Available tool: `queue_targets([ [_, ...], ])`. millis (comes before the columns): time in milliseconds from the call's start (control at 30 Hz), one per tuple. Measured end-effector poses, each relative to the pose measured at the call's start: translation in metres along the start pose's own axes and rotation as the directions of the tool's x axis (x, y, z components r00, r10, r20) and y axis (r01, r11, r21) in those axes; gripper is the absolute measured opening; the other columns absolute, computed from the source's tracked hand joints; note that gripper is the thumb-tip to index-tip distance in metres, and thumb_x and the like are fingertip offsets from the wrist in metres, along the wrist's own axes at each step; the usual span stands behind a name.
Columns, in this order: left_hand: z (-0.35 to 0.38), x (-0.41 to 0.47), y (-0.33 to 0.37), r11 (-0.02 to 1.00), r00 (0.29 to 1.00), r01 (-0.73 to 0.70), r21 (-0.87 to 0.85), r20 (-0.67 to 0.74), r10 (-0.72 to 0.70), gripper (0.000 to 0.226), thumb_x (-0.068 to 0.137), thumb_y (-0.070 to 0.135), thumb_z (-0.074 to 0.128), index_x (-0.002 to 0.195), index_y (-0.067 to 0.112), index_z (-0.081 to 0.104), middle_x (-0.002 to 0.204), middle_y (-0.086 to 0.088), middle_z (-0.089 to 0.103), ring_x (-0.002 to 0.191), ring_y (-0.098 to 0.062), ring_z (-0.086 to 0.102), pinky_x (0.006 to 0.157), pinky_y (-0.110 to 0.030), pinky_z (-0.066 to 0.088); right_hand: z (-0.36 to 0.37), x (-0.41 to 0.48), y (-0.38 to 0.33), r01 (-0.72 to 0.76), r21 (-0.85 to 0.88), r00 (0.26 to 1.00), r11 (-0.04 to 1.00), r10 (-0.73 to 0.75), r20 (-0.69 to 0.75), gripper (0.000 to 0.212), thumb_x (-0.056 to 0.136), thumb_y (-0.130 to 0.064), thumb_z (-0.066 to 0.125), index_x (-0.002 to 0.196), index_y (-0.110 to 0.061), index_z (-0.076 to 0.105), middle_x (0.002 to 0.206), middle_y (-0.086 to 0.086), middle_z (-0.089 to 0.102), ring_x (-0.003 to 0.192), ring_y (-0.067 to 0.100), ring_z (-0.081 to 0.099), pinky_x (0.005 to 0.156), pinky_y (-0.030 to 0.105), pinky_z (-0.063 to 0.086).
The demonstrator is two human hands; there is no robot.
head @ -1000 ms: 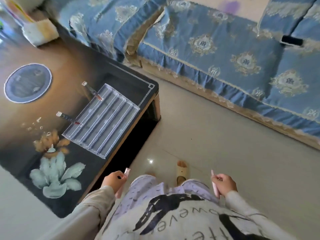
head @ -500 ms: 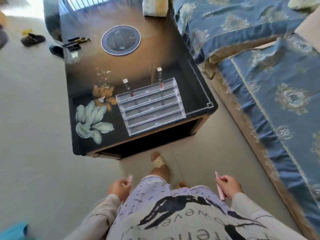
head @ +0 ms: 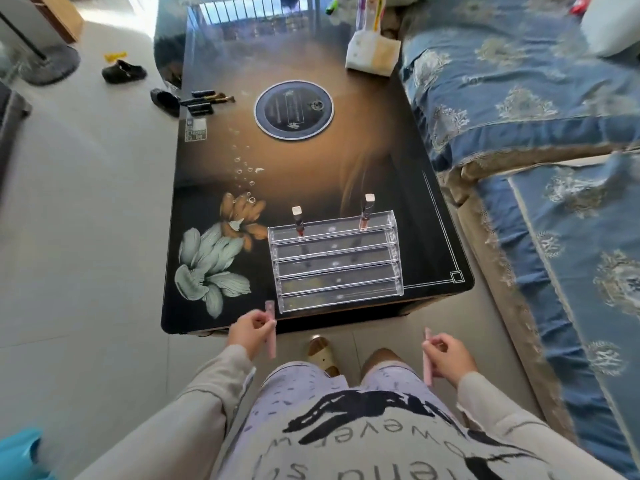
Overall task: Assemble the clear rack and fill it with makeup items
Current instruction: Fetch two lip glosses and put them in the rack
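The clear stepped rack (head: 335, 261) stands on the near right part of the dark glass table (head: 388, 161). Two lip gloss tubes stand upright in its back row, one on the left (head: 298, 221) and one on the right (head: 366, 212). My left hand (head: 251, 332) grips a pink makeup tube (head: 271, 329) just below the rack's near left corner, at the table's front edge. My right hand (head: 446, 353) holds a second pink tube (head: 428, 355) over the floor, below and right of the rack.
Several dark makeup items (head: 204, 102) lie at the table's far left edge. A round inlay (head: 294, 109) sits mid-table and a tissue pack (head: 372, 55) at the far right. A blue patterned sofa (head: 540, 133) runs along the right. Shoes (head: 124, 71) lie on the floor at left.
My view has swung round to face the table squarely and come closer. My left hand has risen toward the rack's front corner; the right hand keeps its tube low.
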State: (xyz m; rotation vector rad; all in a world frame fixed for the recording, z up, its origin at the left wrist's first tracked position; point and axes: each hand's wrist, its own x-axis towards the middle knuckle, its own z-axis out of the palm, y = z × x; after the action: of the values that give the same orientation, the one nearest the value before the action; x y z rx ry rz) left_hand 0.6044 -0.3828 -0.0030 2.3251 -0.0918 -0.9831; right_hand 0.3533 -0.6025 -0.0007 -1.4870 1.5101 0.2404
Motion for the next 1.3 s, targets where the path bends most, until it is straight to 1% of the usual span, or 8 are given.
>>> queue_targets([
  [133,-0.004,0.015,0.043,0.991,0.995,-0.086,-0.106,-0.058,0.080,0.019,0.083,0.008,0.064,0.069,0.015,0.054,0.082,-0.016,0.064,0.078,-0.020,0.057,0.082,-0.042,0.052,-0.005,0.017,-0.060,0.124,0.000,0.992,0.992,-0.124,0.029,0.010,0.086,-0.010,0.058,0.076,-0.014,0.055,0.095,0.019,0.065,0.092,0.035,0.063,0.087,0.050,0.053],
  [233,-0.003,0.023,0.074,0.984,0.981,-0.154,-0.089,-0.132,0.141,0.013,0.082,0.010,0.065,0.075,0.015,0.055,0.083,-0.008,0.065,0.079,-0.018,0.059,0.080,-0.031,0.050,-0.012,0.026,-0.105,0.248,-0.009,0.969,0.969,-0.248,0.009,0.012,0.083,-0.010,0.061,0.072,-0.015,0.058,0.097,0.020,0.070,0.094,0.035,0.065,0.089,0.046,0.053],
  [400,0.000,0.027,0.112,0.966,0.943,-0.224,-0.129,-0.279,0.181,0.030,0.081,0.007,0.062,0.062,0.023,0.047,0.073,-0.001,0.070,0.074,-0.011,0.062,0.075,-0.018,0.047,-0.020,0.039,-0.160,0.435,-0.056,0.899,0.899,-0.437,-0.034,0.011,0.081,-0.009,0.060,0.087,-0.001,0.065,0.078,0.003,0.067,0.080,0.014,0.061,0.080,0.024,0.051],
  [533,0.007,0.039,0.124,0.963,0.941,-0.219,-0.156,-0.295,0.166,0.015,0.080,0.008,0.067,0.073,0.016,0.055,0.085,-0.010,0.073,0.078,-0.014,0.063,0.073,-0.017,0.047,-0.016,0.048,-0.179,0.535,-0.029,0.843,0.845,-0.535,-0.051,0.003,0.080,-0.007,0.063,0.083,-0.008,0.066,0.070,-0.005,0.066,0.068,0.003,0.058,0.059,-0.001,0.043],
  [700,0.018,0.050,0.126,0.972,0.952,-0.200,-0.126,-0.261,0.161,0.014,0.080,0.011,0.068,0.075,0.016,0.057,0.091,-0.009,0.071,0.081,-0.012,0.059,0.076,-0.019,0.044,-0.004,0.065,-0.184,0.573,-0.075,0.819,0.816,-0.573,0.021,0.015,0.083,-0.018,0.066,0.095,-0.009,0.067,0.090,0.001,0.066,0.086,0.011,0.057,0.080,0.020,0.044],
  [1033,0.025,0.065,0.129,0.976,0.955,-0.197,-0.091,-0.242,0.170,0.013,0.083,0.009,0.066,0.078,0.016,0.056,0.088,-0.002,0.063,0.083,-0.014,0.056,0.080,-0.021,0.045,0.006,0.083,-0.181,0.562,-0.144,0.826,0.814,-0.562,0.046,0.015,0.085,-0.017,0.064,0.100,-0.014,0.066,0.108,0.009,0.070,0.093,0.010,0.053,0.082,0.023,0.041],
  [1200,0.023,0.069,0.130,0.983,0.970,-0.155,-0.097,-0.201,0.133,0.008,0.083,0.009,0.066,0.091,0.007,0.064,0.095,-0.006,0.065,0.086,-0.012,0.055,0.082,-0.022,0.044,0.008,0.086,-0.185,0.555,-0.152,0.832,0.818,-0.550,0.078,0.017,0.085,-0.016,0.064,0.102,-0.013,0.066,0.109,0.010,0.070,0.103,0.024,0.062,0.085,0.024,0.042],
  [1300,0.023,0.070,0.130,0.983,0.975,-0.156,-0.095,-0.177,0.137,0.005,0.083,0.009,0.066,0.085,0.010,0.062,0.100,-0.011,0.068,0.087,-0.013,0.056,0.083,-0.024,0.045,0.010,0.087,-0.188,0.560,-0.168,0.829,0.811,-0.550,0.104,0.019,0.086,-0.016,0.063,0.104,-0.013,0.066,0.110,0.011,0.069,0.105,0.026,0.062,0.091,0.032,0.047],
])
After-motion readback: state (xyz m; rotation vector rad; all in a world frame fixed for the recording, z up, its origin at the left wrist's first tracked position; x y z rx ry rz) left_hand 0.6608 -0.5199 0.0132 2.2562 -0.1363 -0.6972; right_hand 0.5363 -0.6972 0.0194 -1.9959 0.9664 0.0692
